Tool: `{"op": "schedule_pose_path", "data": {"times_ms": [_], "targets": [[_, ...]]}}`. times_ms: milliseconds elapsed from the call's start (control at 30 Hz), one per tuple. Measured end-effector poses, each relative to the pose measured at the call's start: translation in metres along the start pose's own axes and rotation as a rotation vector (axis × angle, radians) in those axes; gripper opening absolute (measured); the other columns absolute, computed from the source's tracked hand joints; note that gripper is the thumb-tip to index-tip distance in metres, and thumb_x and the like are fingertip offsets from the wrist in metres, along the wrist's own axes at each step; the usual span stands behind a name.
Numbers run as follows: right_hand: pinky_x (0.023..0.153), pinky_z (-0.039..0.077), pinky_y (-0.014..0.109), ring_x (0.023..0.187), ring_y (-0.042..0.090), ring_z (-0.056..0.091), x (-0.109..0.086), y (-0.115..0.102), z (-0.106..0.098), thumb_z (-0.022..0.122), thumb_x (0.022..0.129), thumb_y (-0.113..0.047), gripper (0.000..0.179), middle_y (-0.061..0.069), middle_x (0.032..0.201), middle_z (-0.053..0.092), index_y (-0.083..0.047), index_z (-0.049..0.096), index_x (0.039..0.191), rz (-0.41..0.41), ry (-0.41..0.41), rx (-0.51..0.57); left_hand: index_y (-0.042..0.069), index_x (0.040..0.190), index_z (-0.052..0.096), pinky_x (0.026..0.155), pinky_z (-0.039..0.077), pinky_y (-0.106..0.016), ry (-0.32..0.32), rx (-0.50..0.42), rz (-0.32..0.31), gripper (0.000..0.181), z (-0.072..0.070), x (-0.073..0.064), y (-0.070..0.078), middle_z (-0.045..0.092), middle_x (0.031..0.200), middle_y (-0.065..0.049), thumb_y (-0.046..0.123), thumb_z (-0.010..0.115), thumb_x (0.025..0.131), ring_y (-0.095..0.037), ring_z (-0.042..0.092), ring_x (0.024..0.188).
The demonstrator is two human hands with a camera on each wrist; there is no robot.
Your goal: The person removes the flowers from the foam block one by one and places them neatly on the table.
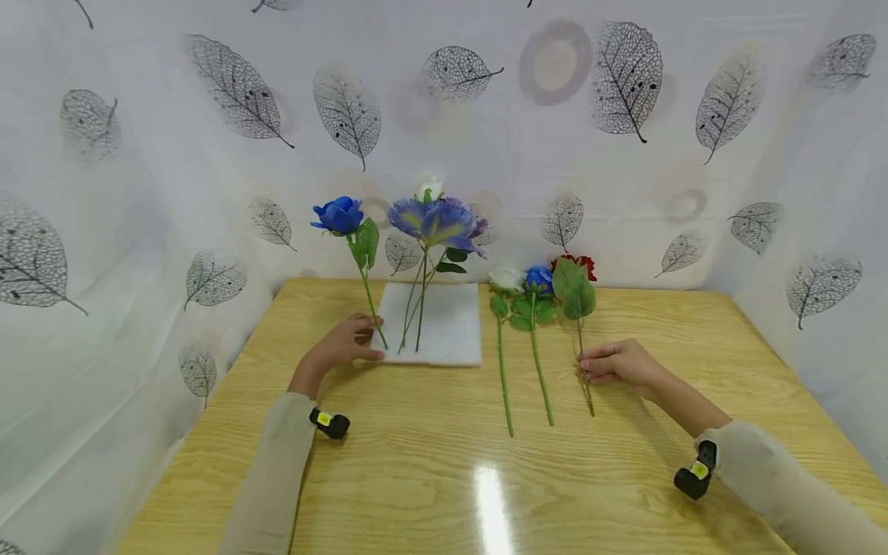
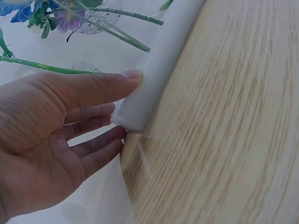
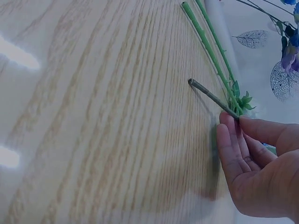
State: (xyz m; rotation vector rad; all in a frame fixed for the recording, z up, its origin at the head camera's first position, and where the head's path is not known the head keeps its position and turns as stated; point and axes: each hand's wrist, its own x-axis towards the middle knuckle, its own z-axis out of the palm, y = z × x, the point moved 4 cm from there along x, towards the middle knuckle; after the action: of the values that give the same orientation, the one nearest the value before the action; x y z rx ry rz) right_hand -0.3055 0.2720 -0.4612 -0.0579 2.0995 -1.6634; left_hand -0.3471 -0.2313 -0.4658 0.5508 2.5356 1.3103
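Note:
On the left, a white foam board (image 1: pixel 454 331) lies with several artificial flowers standing in it, among them a blue rose (image 1: pixel 340 216) and a large blue-violet flower (image 1: pixel 433 222). My left hand (image 1: pixel 343 341) holds the board's near left corner, its thumb on the front edge and its fingers along the left side. Between thumb and fingers, my right hand (image 1: pixel 620 362) pinches the thin brown-green stem (image 3: pixel 212 97) of a red flower (image 1: pixel 586 267). Broad green leaves (image 1: pixel 574 289) partly cover that bloom. The stem's cut end points toward me, just over the table.
A white rose (image 1: pixel 506 278) and a second blue rose (image 1: pixel 539 280) lie side by side on the wooden table (image 1: pixel 388 478), between the board and my right hand. Behind and beside the table hangs a white leaf-print curtain (image 1: pixel 513 154).

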Motion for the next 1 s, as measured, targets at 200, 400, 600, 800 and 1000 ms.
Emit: {"op": "schedule_pose_path", "data": {"times_ms": [200,400,600,800,1000], "targets": [[0.081,0.065,0.027,0.087,0.011,0.076,-0.0004,0.0009,0.0007,0.063,0.099,-0.002,0.039,0.002,0.097,0.079,0.022,0.056,0.130,0.020,-0.012,0.015,-0.010,0.148,0.044,0.116,0.042,-0.059,0.000,0.005,0.001,0.069,-0.0004,-0.0007,0.0011,0.042,0.149,-0.030,0.008,0.078,0.090,-0.050,0.044,0.138],[0.080,0.065,0.028,0.086,0.012,0.076,-0.0016,0.0007,0.0021,0.064,0.099,-0.003,0.038,0.003,0.098,0.079,0.020,0.058,0.128,0.040,-0.042,-0.009,-0.010,0.148,0.044,0.117,0.042,-0.059,0.001,0.007,0.006,0.069,-0.0004,-0.0005,-0.0003,0.041,0.149,-0.030,0.008,0.078,0.090,-0.051,0.044,0.138],[0.080,0.065,0.029,0.085,0.012,0.076,-0.0017,0.0017,0.0032,0.065,0.099,-0.006,0.038,0.003,0.096,0.079,0.018,0.060,0.128,0.071,-0.051,-0.051,-0.010,0.148,0.044,0.117,0.041,-0.059,0.000,0.006,0.004,0.070,0.0000,-0.0004,-0.0004,0.041,0.149,-0.029,0.009,0.078,0.090,-0.051,0.044,0.138],[0.080,0.065,0.029,0.085,0.011,0.076,-0.0015,0.0003,0.0039,0.065,0.099,-0.007,0.039,0.002,0.097,0.079,0.018,0.059,0.129,0.075,-0.052,-0.075,-0.009,0.148,0.044,0.117,0.041,-0.059,0.000,0.004,-0.001,0.070,-0.0003,-0.0002,-0.0012,0.041,0.150,-0.029,0.009,0.078,0.090,-0.050,0.044,0.139],[0.080,0.065,0.029,0.083,0.011,0.076,-0.0017,-0.0009,0.0043,0.065,0.099,-0.008,0.041,0.002,0.096,0.079,0.018,0.059,0.130,0.084,-0.049,-0.086,-0.010,0.148,0.045,0.118,0.041,-0.058,0.000,0.005,0.003,0.069,-0.0002,0.0002,-0.0021,0.041,0.149,-0.029,0.010,0.078,0.090,-0.050,0.043,0.139]]}}
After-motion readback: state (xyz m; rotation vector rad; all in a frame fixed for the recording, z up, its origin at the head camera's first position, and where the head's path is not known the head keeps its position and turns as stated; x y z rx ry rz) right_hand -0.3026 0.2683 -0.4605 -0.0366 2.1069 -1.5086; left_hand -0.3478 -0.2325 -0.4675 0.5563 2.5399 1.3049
